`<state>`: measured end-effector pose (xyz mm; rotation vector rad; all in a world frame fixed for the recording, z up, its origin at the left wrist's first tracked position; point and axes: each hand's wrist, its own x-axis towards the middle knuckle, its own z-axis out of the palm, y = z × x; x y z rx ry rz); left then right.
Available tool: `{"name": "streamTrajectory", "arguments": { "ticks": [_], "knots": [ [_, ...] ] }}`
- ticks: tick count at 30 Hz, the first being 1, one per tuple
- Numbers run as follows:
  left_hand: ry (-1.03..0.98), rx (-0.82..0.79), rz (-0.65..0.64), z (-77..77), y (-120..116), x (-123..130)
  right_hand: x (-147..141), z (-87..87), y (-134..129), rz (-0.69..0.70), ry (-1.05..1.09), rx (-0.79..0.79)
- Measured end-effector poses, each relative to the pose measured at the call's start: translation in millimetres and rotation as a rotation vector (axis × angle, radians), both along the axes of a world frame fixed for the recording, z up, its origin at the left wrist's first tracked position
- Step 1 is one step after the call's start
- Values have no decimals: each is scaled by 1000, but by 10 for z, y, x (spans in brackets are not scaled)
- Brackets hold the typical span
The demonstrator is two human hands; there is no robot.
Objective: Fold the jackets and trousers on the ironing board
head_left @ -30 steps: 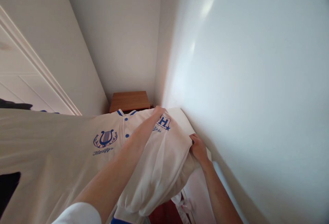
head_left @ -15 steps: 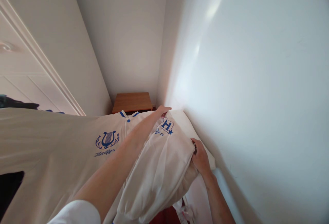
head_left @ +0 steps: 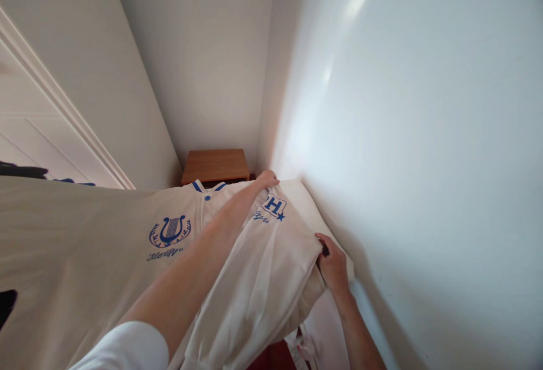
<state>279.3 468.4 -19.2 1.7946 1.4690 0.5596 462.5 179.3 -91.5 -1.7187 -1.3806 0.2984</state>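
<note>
A cream jacket [head_left: 106, 217] with blue trim, a lyre emblem and a blue H patch lies spread over a white padded surface [head_left: 297, 189]. My left hand [head_left: 268, 179] is closed on the jacket's shoulder, just above the H patch. The jacket's sleeve [head_left: 250, 279] hangs folded toward me over the front. At the sleeve's right edge, my right hand [head_left: 332, 261] pinches the fabric between thumb and fingers.
A brown wooden table [head_left: 216, 165] stands in the corner behind the jacket. A pale wall [head_left: 424, 132] rises close on the right. Dark items [head_left: 23, 171] lie at the far left, near a white panelled door [head_left: 29, 132]. Something red [head_left: 274, 357] shows below the sleeve.
The fingers of my left hand have curled in on the shoulder fabric. My right hand has lowered very slightly, still gripping the sleeve edge. The view has shifted a little.
</note>
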Motion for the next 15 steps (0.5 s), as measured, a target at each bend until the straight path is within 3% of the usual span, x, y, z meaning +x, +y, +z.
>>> {"name": "streamTrajectory", "arguments": {
  "ticks": [3,8,12,15],
  "knots": [
    [145,29,-27,-94,-36,53,-45,7,-51,-39,6,-30],
    [244,95,-18,-185,-128,104,-66,35,-71,34,-31,-9],
    [277,119,-61,-77,-206,60,-24,59,-47,115,-64,79],
    [283,208,-88,29,-417,-14,2,87,-80,131,-43,172]
  ]
}}
